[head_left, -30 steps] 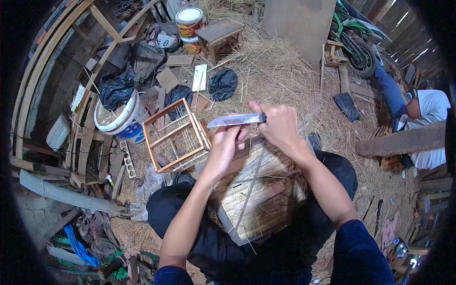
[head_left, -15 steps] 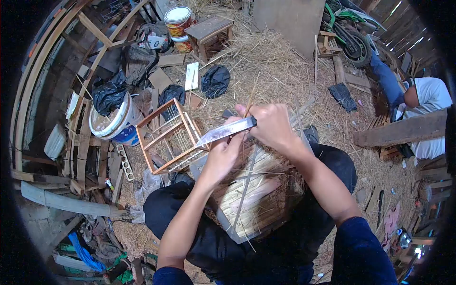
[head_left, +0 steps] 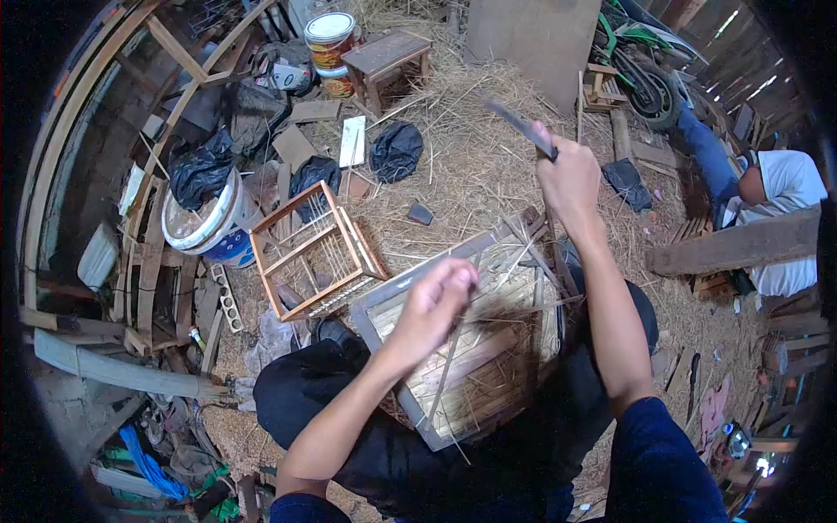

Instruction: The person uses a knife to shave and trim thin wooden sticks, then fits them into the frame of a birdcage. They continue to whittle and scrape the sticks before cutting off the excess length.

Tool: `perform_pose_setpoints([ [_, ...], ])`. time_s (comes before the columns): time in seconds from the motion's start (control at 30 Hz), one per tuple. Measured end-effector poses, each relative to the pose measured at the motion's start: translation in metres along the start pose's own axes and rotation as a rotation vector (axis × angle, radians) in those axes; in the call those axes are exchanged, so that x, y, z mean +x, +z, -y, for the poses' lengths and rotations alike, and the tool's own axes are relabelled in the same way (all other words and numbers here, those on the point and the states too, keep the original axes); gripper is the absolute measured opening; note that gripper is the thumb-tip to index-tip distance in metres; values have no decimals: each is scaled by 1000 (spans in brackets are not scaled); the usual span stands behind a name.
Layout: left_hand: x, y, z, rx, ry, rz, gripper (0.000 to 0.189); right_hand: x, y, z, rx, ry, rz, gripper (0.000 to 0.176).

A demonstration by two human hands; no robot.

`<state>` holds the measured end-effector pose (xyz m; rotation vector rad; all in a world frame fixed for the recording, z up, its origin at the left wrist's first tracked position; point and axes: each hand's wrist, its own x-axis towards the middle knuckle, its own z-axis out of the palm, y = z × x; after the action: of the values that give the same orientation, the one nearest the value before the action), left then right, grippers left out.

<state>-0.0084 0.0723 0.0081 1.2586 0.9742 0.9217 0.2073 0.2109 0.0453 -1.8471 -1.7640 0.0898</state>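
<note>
My right hand (head_left: pixel 571 179) is wrapped round the handle of a knife (head_left: pixel 521 128), raised over the straw with the blade pointing up and left. My left hand (head_left: pixel 432 309) is curled and slightly blurred above a framed slatted board (head_left: pixel 462 370) on my lap; whether it holds anything is too small to tell. Thin strips and shavings (head_left: pixel 501 344) lie across the board. Left of the board a small wooden frame with thin bars (head_left: pixel 301 253) stands on the ground.
A white bucket (head_left: pixel 209 227) with a black bag is at the left. Paint buckets (head_left: pixel 330 52) and a small stool (head_left: pixel 386 59) are at the back. On the right, another person (head_left: pixel 780 209) sits behind a wooden beam (head_left: pixel 737 244), near a motorbike (head_left: pixel 649 78).
My hands have moved apart. The right one has risen to the right with the knife; the left one has come down over the board. The stick between them is no longer seen there.
</note>
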Motion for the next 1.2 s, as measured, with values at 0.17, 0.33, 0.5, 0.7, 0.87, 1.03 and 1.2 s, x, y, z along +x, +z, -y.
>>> perform_pose_setpoints([
  [0.17, 2, -30, -11, -163, -111, -121, 41, -32, 15, 21, 119, -167, 130, 35],
  [0.33, 4, -28, -19, -177, -147, -216, 53, -43, 32, 37, 219, -261, 191, 16],
  [0.5, 5, -29, -21, -478, -196, -197, 52, -71, 56, 53, 262, -503, 250, 13],
  [0.7, 0, -26, -20, -933, -314, -17, 54, -60, 47, 47, 265, -549, 117, 18],
  [0.87, -5, -20, -22, -975, -307, 53, 54, -54, 46, 39, 279, -598, 38, 25],
  [1.03, -4, -12, -29, -774, -270, -4, 55, -54, 39, 39, 314, -657, 29, 28],
  [1.2, -2, -6, -27, -708, -223, -120, 52, -57, 38, 44, 302, -641, -27, 32],
])
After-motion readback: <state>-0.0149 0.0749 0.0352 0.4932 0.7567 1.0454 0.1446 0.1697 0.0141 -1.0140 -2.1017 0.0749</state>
